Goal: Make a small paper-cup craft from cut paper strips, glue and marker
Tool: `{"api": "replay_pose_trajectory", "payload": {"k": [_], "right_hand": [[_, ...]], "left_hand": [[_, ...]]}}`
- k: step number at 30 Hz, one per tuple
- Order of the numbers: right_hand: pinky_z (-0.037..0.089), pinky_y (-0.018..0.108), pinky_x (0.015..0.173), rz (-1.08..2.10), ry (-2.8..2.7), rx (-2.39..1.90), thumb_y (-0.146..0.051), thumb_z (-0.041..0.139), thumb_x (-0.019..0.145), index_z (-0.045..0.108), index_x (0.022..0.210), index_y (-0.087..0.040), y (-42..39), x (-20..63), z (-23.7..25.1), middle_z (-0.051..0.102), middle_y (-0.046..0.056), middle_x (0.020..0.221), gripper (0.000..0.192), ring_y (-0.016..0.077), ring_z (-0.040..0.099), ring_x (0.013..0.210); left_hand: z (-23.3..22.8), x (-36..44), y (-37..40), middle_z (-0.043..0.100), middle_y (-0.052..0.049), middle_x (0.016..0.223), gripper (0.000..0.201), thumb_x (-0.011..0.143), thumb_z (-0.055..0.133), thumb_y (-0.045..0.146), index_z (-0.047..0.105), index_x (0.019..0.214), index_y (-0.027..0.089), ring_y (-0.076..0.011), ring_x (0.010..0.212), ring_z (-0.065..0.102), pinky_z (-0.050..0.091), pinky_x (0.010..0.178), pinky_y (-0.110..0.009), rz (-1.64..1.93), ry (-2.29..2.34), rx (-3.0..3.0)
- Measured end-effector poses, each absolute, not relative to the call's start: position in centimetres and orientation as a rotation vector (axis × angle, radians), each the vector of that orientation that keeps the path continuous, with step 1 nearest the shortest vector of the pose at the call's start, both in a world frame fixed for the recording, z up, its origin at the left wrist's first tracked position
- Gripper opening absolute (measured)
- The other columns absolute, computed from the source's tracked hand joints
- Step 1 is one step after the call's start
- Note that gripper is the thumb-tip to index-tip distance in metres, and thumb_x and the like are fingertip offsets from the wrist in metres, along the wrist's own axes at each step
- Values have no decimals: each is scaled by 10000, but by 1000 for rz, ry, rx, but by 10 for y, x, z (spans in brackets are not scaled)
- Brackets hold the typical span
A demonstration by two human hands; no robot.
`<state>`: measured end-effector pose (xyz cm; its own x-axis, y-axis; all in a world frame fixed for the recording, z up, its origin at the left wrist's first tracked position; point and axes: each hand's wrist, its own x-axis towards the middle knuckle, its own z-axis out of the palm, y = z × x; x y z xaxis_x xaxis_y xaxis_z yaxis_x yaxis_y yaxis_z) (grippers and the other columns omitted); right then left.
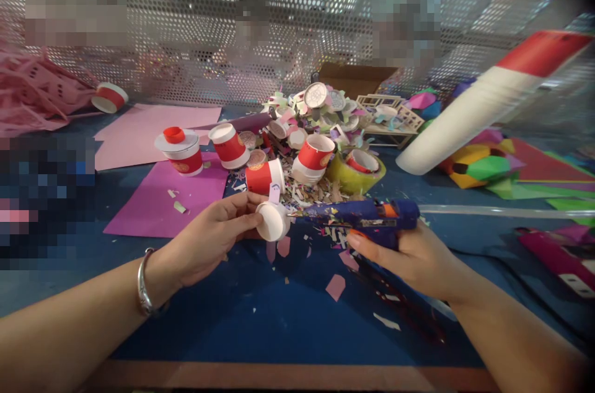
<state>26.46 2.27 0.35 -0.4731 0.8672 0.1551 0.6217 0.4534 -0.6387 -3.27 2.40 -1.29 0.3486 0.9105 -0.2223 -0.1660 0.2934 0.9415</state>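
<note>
Between the thumb and fingers of my left hand (218, 235) is a small white paper cup piece (272, 221), its round face turned toward me. A pale strip with a small drawn face sticks up from its top edge. My right hand (409, 256) is wrapped round a blue hot glue gun (357, 213). The gun's nozzle points left and meets, or nearly meets, the right side of the white piece. A clear glue stick (502, 212) trails from the back of the gun. Just behind my left hand lies a red and white paper cup (264, 177).
Several more red cups (229, 146) stand behind, around a heap of paper scraps and discs (320, 108). A yellow tape roll (357, 176) holds one cup. Purple paper (153, 201) lies left; a stack of white cups (465, 114) leans right. A magenta power strip (558, 263) and black cable are at right.
</note>
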Motion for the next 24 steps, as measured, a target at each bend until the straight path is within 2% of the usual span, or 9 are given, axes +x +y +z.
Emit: {"api": "replay_pose_trajectory", "payload": {"k": [3,6,11,14,20,24], "right_hand": [[498,266,540,659,-2252,-1207,-409,590,947,639,687,-239,23,265,4,632,-31,597,314,156,560,548],[488,274,502,567,-2238,-1270,-434,604,934,664,666,-245,21,268,2,633,-25,571,333,164,560,521],[562,305,576,511,-2238,-1294,-438,608,931,735,725,-270,22,270,-1,731,-17,659,294,199,657,592],[574,308,557,481,-2224,-1289,-444,598,940,721,710,-267,22,270,-3,726,-18,651,315,200,657,573],[603,293,555,452,-2200,-1310,-442,609,943,714,697,-284,19,271,-3,718,-38,626,311,192,675,562],[606,263,562,514,-2247,-1240,-410,603,953,740,711,-285,19,269,-4,769,-41,715,305,178,706,599]], "left_hand": [[-13,-34,24,690,-25,930,90,944,665,259,710,954,182,-161,874,634,494,855,-290,888,935,1047],[-13,-35,23,703,-10,917,104,954,664,265,717,1030,215,-163,881,654,495,858,-285,911,960,1113],[-8,-34,20,719,-14,949,127,938,701,279,736,1052,234,-170,919,658,505,849,-275,1003,960,1125],[-8,-33,21,711,-15,947,106,936,706,268,741,1027,227,-163,928,653,513,868,-272,1021,913,1056],[-15,-34,26,710,-50,1103,107,925,709,235,744,1014,188,-172,986,651,548,881,-281,992,886,847],[-15,-33,27,714,-57,1122,116,934,691,202,744,1031,169,-176,1023,661,555,915,-285,961,884,777]]}}
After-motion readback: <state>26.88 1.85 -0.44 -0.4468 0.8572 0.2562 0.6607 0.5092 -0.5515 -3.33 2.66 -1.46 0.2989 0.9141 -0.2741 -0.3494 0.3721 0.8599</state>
